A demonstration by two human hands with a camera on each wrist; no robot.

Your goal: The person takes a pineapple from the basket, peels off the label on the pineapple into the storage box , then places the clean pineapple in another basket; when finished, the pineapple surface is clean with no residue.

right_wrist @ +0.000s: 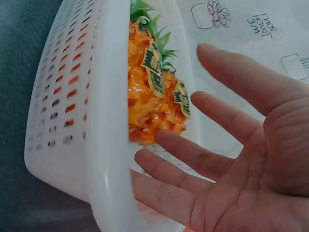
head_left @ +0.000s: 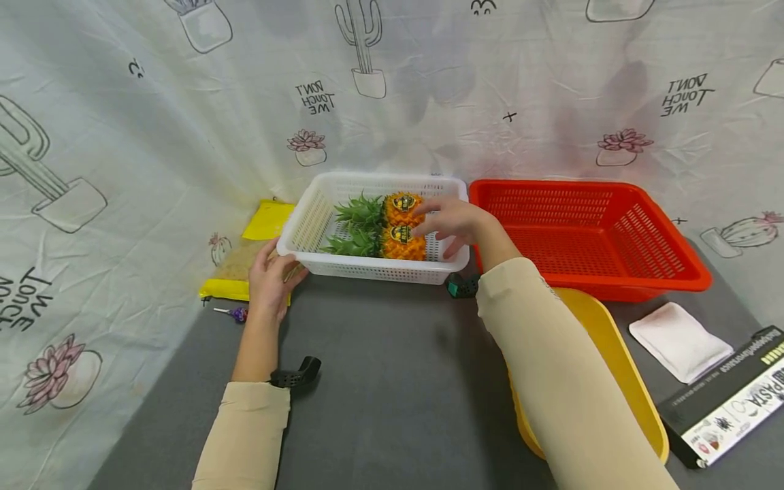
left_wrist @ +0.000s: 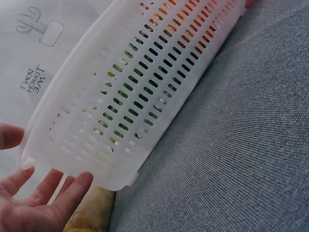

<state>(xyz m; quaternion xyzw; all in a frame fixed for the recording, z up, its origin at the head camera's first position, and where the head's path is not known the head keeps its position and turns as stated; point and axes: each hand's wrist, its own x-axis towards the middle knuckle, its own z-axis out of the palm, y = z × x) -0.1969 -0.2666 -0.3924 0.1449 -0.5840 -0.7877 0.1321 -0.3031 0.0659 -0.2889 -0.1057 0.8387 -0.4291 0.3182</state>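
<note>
Left hand sits at the left corner of the white basket, fingers straight and relaxed, touching the rim and wall (the left wrist view shows an open palm, nothing gripped). Behind it a yellow packet lies on the cloth, with a small purple thing on the grey table.

Two pineapples lie side by side inside the white basket, leaves pointing left. I judge the loading step done: both fruit are down on the basket floor.

Right hand hovers over the pineapples with fingers spread, holding nothing; the right wrist view confirms an open palm just beside the fruit.

Red basket to the right has nothing in it. Yellow tray, white pouch and pasta box lie further right, untouched, so probably work left.
</note>
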